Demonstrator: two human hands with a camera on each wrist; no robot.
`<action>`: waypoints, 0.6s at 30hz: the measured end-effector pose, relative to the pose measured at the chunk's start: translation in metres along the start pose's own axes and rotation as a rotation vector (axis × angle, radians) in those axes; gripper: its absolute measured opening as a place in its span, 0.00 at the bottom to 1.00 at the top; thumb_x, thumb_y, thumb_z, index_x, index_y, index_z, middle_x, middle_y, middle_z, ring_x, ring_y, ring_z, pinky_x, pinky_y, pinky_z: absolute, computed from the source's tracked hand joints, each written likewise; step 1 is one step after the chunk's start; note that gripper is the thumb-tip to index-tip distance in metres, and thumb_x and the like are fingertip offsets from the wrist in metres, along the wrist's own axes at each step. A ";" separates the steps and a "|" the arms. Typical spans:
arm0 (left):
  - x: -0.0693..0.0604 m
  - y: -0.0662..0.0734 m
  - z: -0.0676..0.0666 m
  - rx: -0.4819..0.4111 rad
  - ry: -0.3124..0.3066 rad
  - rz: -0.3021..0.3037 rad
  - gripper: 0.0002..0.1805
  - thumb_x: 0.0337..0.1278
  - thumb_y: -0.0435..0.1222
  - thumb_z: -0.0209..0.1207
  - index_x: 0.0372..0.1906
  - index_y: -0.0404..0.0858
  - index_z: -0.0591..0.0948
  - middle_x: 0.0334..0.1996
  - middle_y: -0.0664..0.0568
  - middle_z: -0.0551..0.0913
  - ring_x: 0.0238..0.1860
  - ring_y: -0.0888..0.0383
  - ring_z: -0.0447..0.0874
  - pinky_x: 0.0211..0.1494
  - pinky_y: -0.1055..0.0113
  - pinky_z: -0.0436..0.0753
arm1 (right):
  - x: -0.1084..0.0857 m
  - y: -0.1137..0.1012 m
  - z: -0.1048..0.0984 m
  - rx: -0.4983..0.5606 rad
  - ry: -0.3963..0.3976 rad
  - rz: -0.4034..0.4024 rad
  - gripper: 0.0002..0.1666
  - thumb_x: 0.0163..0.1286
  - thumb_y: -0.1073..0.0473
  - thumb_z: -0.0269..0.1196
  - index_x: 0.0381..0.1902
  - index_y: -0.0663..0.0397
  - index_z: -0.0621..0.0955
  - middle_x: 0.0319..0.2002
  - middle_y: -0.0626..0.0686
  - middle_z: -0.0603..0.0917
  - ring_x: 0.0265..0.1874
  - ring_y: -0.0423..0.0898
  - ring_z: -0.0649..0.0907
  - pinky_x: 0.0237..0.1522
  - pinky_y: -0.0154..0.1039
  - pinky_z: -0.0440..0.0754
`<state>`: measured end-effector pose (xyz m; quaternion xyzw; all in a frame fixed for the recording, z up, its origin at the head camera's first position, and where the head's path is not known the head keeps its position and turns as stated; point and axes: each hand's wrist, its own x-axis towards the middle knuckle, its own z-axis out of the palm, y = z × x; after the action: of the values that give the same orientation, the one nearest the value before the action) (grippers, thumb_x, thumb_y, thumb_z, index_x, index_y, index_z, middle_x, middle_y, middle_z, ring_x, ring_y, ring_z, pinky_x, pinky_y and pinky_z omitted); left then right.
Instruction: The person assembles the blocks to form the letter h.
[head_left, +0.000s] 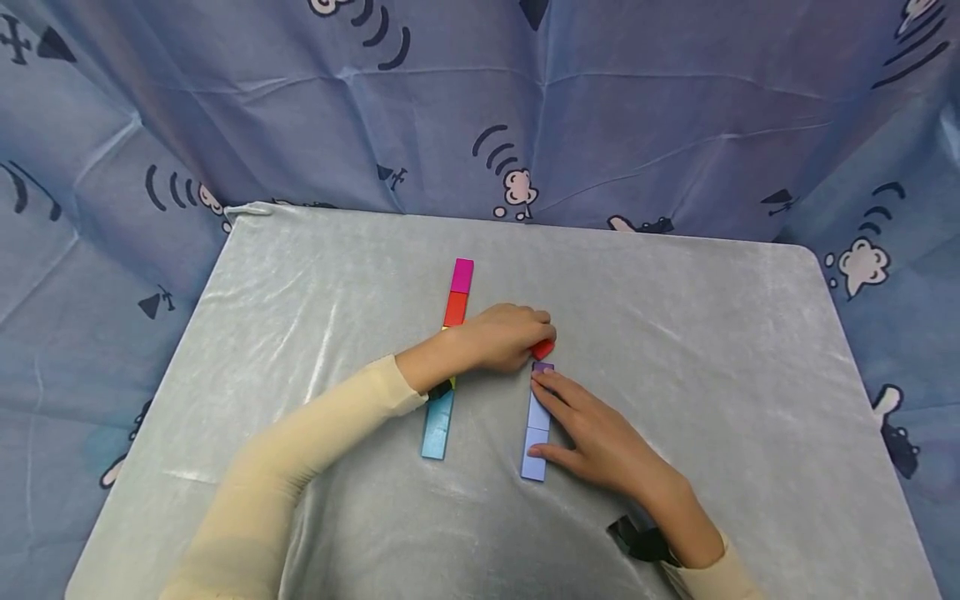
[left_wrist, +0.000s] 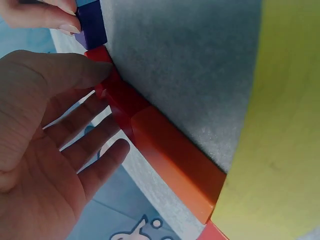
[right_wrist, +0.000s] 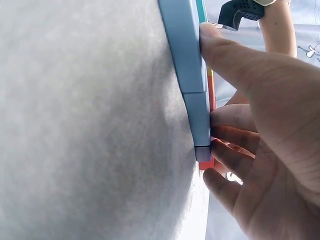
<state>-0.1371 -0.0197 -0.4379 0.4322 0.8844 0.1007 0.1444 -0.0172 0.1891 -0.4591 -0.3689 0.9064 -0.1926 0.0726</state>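
My left hand (head_left: 510,337) reaches across the left row of blocks and pinches a red block (head_left: 542,348) by its end. That block is at the far end of a second row, next to a purple block (head_left: 543,366). My right hand (head_left: 592,429) rests along this row, thumb and fingertips touching the light blue blocks (head_left: 534,454) and purple block, fingers fairly straight. In the left wrist view, another red block (left_wrist: 125,100) and an orange block (left_wrist: 175,160) run from the pinched one toward a yellow block (left_wrist: 280,125); the left hand hides them in the head view.
The left row shows a magenta block (head_left: 462,275), a red block (head_left: 455,308) and a blue block (head_left: 437,429), its middle partly under my left wrist. A grey cloth (head_left: 712,350) covers the table, and a patterned blue curtain (head_left: 637,108) hangs behind it.
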 end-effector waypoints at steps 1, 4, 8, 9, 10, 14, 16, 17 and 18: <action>0.000 0.000 0.001 0.003 0.002 0.003 0.16 0.70 0.30 0.58 0.58 0.41 0.85 0.45 0.50 0.84 0.44 0.54 0.82 0.52 0.62 0.84 | 0.000 0.000 0.000 0.001 0.000 0.001 0.55 0.63 0.40 0.76 0.77 0.66 0.70 0.79 0.62 0.70 0.78 0.58 0.72 0.76 0.56 0.75; -0.002 -0.002 0.002 0.013 0.010 0.008 0.16 0.70 0.30 0.58 0.58 0.42 0.85 0.46 0.51 0.84 0.45 0.54 0.83 0.54 0.62 0.85 | 0.000 0.000 -0.001 0.001 0.003 0.001 0.55 0.63 0.40 0.77 0.77 0.66 0.70 0.78 0.62 0.71 0.78 0.59 0.72 0.76 0.56 0.75; -0.003 -0.002 0.005 0.022 0.019 0.010 0.16 0.69 0.30 0.59 0.58 0.42 0.85 0.47 0.52 0.85 0.46 0.54 0.83 0.56 0.61 0.85 | -0.001 -0.001 -0.001 -0.001 0.011 0.006 0.54 0.63 0.40 0.77 0.76 0.66 0.71 0.78 0.62 0.71 0.78 0.59 0.73 0.76 0.56 0.75; -0.003 -0.002 0.005 0.022 0.019 0.009 0.16 0.69 0.31 0.59 0.58 0.42 0.85 0.47 0.52 0.85 0.46 0.54 0.83 0.56 0.61 0.85 | -0.002 -0.001 -0.001 -0.001 0.013 0.008 0.54 0.63 0.40 0.77 0.76 0.66 0.71 0.78 0.62 0.71 0.78 0.59 0.73 0.76 0.56 0.75; -0.003 -0.002 0.005 0.021 0.020 0.010 0.16 0.69 0.31 0.59 0.58 0.42 0.85 0.47 0.52 0.85 0.46 0.54 0.83 0.56 0.61 0.85 | -0.002 -0.001 -0.001 -0.002 0.015 0.009 0.54 0.63 0.40 0.77 0.76 0.66 0.71 0.78 0.62 0.71 0.78 0.59 0.73 0.76 0.56 0.75; -0.004 -0.002 0.005 0.014 0.014 0.014 0.16 0.70 0.32 0.59 0.59 0.42 0.85 0.47 0.52 0.85 0.47 0.54 0.84 0.56 0.62 0.85 | -0.002 0.000 -0.001 -0.004 0.021 0.009 0.55 0.63 0.39 0.77 0.76 0.66 0.71 0.78 0.62 0.72 0.77 0.59 0.73 0.76 0.56 0.75; -0.005 -0.002 0.005 0.007 0.013 0.014 0.16 0.70 0.31 0.60 0.59 0.41 0.85 0.47 0.52 0.85 0.47 0.54 0.84 0.56 0.61 0.86 | -0.002 0.000 0.000 -0.006 0.024 0.003 0.55 0.63 0.39 0.77 0.77 0.66 0.71 0.78 0.62 0.72 0.77 0.59 0.73 0.76 0.57 0.75; -0.006 -0.002 0.005 0.002 0.011 0.014 0.16 0.70 0.31 0.60 0.59 0.41 0.85 0.47 0.51 0.85 0.47 0.54 0.84 0.56 0.61 0.86 | -0.002 0.000 0.000 -0.007 0.026 0.000 0.55 0.63 0.39 0.77 0.76 0.66 0.71 0.77 0.62 0.72 0.77 0.59 0.73 0.76 0.57 0.75; -0.006 -0.002 0.005 -0.003 0.010 0.013 0.17 0.70 0.31 0.60 0.60 0.41 0.84 0.47 0.51 0.85 0.47 0.53 0.84 0.57 0.61 0.86 | -0.002 0.000 0.000 -0.007 0.028 -0.002 0.55 0.63 0.39 0.77 0.76 0.66 0.71 0.77 0.62 0.72 0.77 0.59 0.73 0.76 0.57 0.75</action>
<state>-0.1332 -0.0253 -0.4419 0.4371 0.8822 0.1049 0.1399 -0.0159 0.1902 -0.4591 -0.3672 0.9077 -0.1944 0.0586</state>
